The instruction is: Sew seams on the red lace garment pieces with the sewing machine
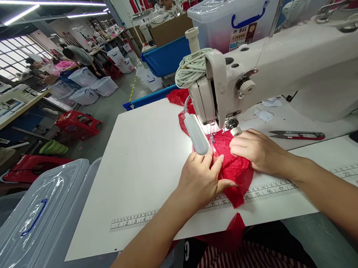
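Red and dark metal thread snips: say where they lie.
In the head view, the snips lie right of centre, to the right of the right hand and below the white sewing machine.

1. Red cloth (pixel 233 163), ctr: thin, sheer edges; rough, lacy mid.
2. Sewing mach. (pixel 298 59), upper R: smooth, painted-looking, semi-gloss.
3. Tabletop (pixel 150 151), ctr-L: smooth, mostly matt.
4. Storage bin (pixel 51 212), lower L: clear plastic, v. glossy.
5. Snips (pixel 299 135), mid R: dark metal blades.
6. Cardboard (pixel 173 29), top ctr: matt brown.
7. Stool (pixel 76 121), mid L: red plastic, shiny.
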The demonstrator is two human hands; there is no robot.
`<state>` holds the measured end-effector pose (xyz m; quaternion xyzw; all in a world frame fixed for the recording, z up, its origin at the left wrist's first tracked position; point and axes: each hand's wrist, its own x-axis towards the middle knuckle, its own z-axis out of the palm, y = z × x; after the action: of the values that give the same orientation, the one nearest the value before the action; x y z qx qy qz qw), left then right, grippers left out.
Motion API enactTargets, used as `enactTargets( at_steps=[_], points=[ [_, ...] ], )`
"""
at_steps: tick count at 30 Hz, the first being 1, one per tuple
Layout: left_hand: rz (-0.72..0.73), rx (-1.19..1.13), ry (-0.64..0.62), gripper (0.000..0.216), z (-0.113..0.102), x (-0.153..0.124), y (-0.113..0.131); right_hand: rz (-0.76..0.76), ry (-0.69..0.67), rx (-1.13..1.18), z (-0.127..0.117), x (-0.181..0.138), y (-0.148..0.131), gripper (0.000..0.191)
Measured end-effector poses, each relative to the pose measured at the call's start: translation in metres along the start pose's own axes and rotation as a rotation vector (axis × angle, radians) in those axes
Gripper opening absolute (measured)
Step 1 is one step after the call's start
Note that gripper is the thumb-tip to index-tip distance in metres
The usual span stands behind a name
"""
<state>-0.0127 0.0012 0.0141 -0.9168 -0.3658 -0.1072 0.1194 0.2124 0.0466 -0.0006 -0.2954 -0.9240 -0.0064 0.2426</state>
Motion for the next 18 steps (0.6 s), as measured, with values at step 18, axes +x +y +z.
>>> enactTargets(
  at_steps=[18],
  points=[
    [-0.060, 0.044, -0.010, 0.079, 0.0075, 0.0041, -0.0085, 0.080, 0.001, -0.019, 0.0016, 0.0016, 0.0017, 0.032]
  ],
)
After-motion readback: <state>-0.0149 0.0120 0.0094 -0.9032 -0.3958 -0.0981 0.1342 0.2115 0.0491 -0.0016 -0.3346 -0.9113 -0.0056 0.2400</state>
